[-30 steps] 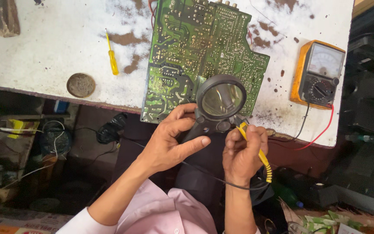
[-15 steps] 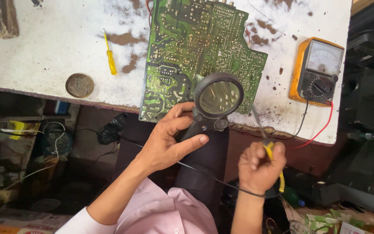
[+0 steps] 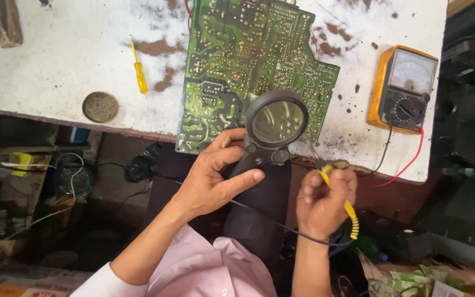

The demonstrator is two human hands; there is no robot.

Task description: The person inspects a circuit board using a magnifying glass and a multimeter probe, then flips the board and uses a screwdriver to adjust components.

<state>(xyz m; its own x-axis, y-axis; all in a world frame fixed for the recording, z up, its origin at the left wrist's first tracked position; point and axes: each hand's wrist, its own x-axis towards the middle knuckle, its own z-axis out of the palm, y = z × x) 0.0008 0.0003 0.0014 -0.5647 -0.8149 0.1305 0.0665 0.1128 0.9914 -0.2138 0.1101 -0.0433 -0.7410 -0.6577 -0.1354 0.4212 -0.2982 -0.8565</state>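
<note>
Two hands work at the near table edge. Left hand [image 3: 213, 179] wraps its fingers around one black magnifier [image 3: 273, 129], lens held over one green circuit board [image 3: 248, 60] so the traces read larger. Right hand [image 3: 324, 201] fists tight around one yellow-handled tool [image 3: 347, 212], tip toward the board. One yellow screwdriver [image 3: 138, 71] lies left, one orange multimeter [image 3: 402, 91] right.

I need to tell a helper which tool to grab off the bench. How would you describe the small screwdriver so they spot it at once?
On the white, stained bench top, look left of the big green circuit board. The screwdriver lies there, just above a round brown lid. It is the only slim yellow-handled tool lying loose on the bench.
</note>
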